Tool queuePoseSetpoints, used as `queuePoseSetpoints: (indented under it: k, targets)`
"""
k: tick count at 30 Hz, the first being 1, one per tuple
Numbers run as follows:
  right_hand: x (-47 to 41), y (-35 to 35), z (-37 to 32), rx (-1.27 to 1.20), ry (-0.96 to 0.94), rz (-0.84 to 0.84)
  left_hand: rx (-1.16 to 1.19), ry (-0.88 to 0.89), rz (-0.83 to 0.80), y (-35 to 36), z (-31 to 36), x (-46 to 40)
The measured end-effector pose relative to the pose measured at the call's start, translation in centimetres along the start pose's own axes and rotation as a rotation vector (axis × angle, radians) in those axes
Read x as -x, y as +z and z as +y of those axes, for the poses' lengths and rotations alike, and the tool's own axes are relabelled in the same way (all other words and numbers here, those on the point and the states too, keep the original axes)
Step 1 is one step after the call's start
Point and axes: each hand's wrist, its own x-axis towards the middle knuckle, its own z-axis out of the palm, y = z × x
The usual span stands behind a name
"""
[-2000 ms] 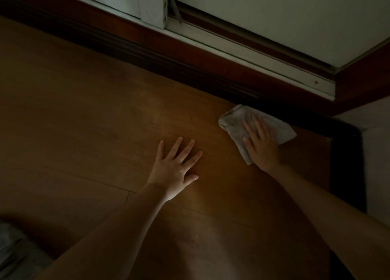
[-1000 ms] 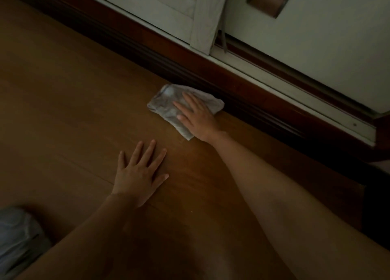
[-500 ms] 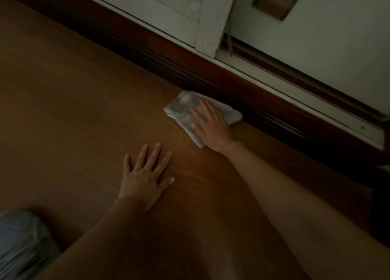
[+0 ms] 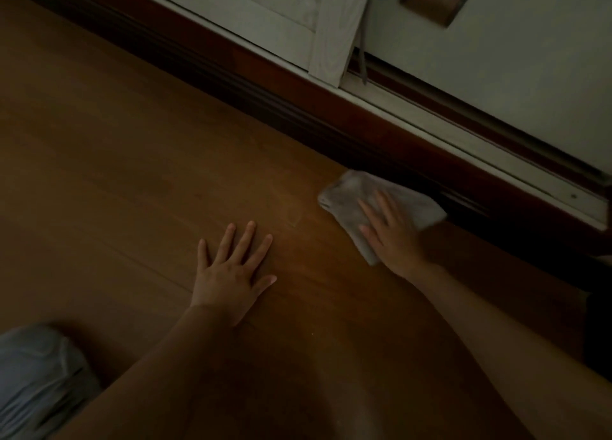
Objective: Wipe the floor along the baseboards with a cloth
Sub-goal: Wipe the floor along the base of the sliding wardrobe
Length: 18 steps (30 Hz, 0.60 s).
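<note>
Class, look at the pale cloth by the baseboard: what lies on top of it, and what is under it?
The right hand presses flat on the cloth. Under it lies the wooden floor; that covered patch is hidden.

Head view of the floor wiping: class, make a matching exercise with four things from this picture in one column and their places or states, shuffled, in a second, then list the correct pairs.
Things:
1. left hand
2. right hand
3. cloth
4. baseboard

Places or states:
A. dark strip where floor meets wall
B. pressed flat on the cloth
C. spread flat on the bare floor
D. pale, lying on the floor beside the baseboard

Pairs: 1-C, 2-B, 3-D, 4-A
</note>
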Motion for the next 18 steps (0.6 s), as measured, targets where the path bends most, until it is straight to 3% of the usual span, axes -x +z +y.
queuePoseSetpoints:
  k: [3, 6, 10, 16, 18]
  targets:
    - [-7.1, -0.4, -4.8, -0.03, -0.116, -0.034, -0.029, -0.016, -0.045, -0.3, 0.1, 0.0]
    - [-8.8, -0.7, -5.9, -0.038, -0.122, -0.063, -0.037, -0.016, -0.067, -0.5, 0.2, 0.0]
    - [-0.4, 0.2, 0.9, 0.003, -0.043, 0.047, -0.035, -0.016, -0.034, -0.3, 0.0, 0.1]
    - [14.1, -0.7, 11.4, -0.017, 0.348, -0.029, -0.081, -0.017, -0.075, -0.5, 0.0, 0.0]
    - [14.9, -0.7, 11.8, -0.021, 0.353, -0.021, -0.073, -0.014, -0.065, -0.6, 0.1, 0.0]
